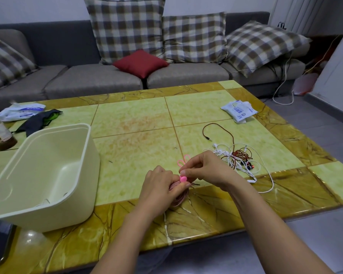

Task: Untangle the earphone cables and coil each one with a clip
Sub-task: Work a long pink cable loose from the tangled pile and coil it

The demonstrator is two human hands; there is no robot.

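1. The coiled pink earphone cable (pixel 179 196) is over the near edge of the tiled table (pixel 131 119), gripped by the left hand (pixel 158 186).
2. The right hand (pixel 202 169) pinches a pink clip (pixel 183 178) at the coil.
3. A white-and-red earphone tangle (pixel 238 157) lies to the right.

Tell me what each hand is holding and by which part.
The left hand grips the coiled pink cable round its upper end; the right hand pinches the pink clip at the coil's top.

In the grip, the cable coil (pixel 180 196) is dusty pink and the clip (pixel 183 178) a brighter pink. Right of the grip, the tangled cables (pixel 239 156) are white and dark red. Beneath it, the table (pixel 137 123) is marbled yellow-green, bordered in veined amber. To its left, the bin (pixel 67 210) is cream.
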